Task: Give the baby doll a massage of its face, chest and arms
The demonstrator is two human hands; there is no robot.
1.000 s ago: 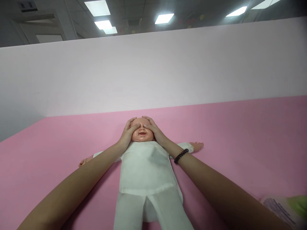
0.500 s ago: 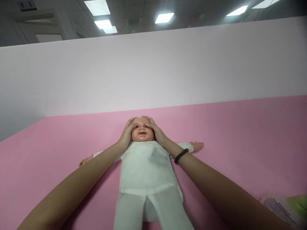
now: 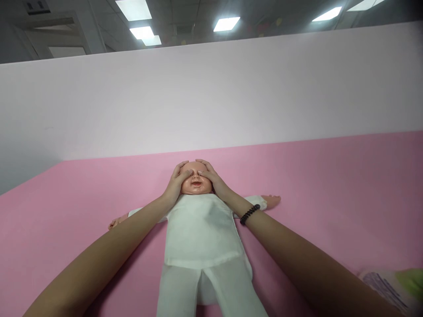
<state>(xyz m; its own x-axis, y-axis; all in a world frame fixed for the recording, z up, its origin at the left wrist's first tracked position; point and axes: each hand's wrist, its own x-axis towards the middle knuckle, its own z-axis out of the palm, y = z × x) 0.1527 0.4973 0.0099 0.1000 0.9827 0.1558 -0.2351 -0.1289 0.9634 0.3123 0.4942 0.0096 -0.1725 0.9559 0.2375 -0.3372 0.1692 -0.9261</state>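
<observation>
Both thumbs are lying over the eyes of the doll again, having slid inward since half a second ago, when those eyes were peeping out; everything else is keeping its place. The doll is resting on its back on a pink surface, its legs running toward the person and out of sight. At its head, the left hand is cupping one side and the right hand the other, both half closed, with fingers curling up toward the crown (how firmly they are pressing, I can't tell). White cloth is covering the doll's body and legs, and its arms are stretching out sideways beneath the person's wrists and forearms. A black coiled band is circling the right wrist, just beside one of those little arms. Beyond the doll's head a white wall is rising, with ceiling lights glowing above it. Well apart from the doll, past the right forearm, something white, purple and green is showing, too cut off to name.
</observation>
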